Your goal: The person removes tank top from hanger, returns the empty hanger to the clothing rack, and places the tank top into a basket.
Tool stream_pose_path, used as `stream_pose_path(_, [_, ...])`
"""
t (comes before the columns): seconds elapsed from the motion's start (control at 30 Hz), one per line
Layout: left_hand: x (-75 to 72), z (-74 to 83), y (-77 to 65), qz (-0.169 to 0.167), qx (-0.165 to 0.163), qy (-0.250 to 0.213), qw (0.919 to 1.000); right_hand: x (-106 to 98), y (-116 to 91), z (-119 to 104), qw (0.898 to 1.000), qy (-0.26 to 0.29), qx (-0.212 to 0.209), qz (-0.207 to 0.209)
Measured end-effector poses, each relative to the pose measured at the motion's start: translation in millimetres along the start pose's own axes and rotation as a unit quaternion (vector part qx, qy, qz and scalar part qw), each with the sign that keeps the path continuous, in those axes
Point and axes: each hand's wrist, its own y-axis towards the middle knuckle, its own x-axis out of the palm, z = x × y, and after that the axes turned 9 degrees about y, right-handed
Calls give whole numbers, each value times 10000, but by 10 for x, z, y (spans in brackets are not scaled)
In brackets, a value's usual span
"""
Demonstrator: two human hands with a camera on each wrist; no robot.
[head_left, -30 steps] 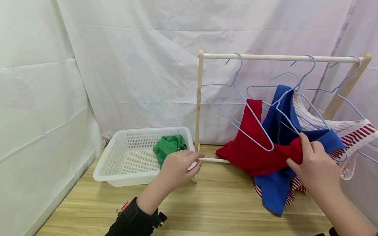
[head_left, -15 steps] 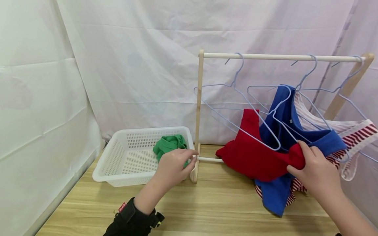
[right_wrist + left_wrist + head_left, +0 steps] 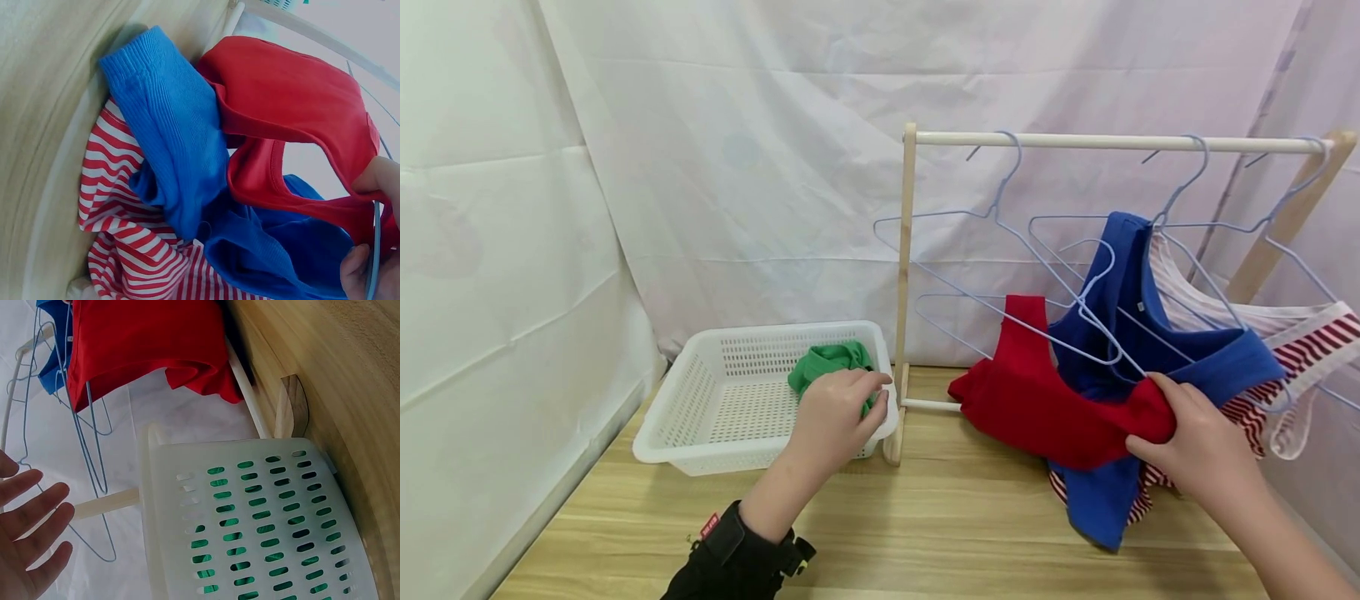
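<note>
My right hand [image 3: 1206,437] pinches one shoulder of a red sleeveless top [image 3: 1045,421] together with the end of a light blue wire hanger [image 3: 958,295]. In the right wrist view, thumb and fingers close over the red cloth [image 3: 294,94] and the hanger wire [image 3: 374,256]. The hanger's hook is off the rack's bar, and its far arm shows behind the top's other shoulder. My left hand [image 3: 835,417] is over the right side of a white basket [image 3: 662,450], holding nothing; its fingers are spread and relaxed in the left wrist view. A green garment [image 3: 823,364] lies in that basket.
A small wooden rack [image 3: 904,267] stands on the table [image 3: 970,542]. From its top bar [image 3: 1075,143] hang several blue hangers, one bare at the left. A blue garment [image 3: 1093,504] and a red-striped white one [image 3: 1318,342] hang at the right. White cloth [image 3: 737,167] surrounds the table.
The red top's left shoulder and its hanger's hook have swung down and left. My left hand has drawn left from the rack's post to over the basket. My right hand keeps its grip.
</note>
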Motion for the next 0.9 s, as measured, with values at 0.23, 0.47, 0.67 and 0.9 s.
stream_pose_path(0.23, [20,-10,-3,28,-152,-94,9998,21,-13,16,9999,119,-67,-43])
stream_pose_path(0.47, [58,-18,-25,11,-251,-166,9995,33,-20,47,9993,311,13,-229])
stream_pose_path(0.67, [86,-21,-62,-174,-373,-212,9989,50,-60,87,9978,588,-39,-293])
stream_pose_path(0.9, [87,-53,-101,-379,-646,-189,9970,107,-113,70,9954,840,-313,-351])
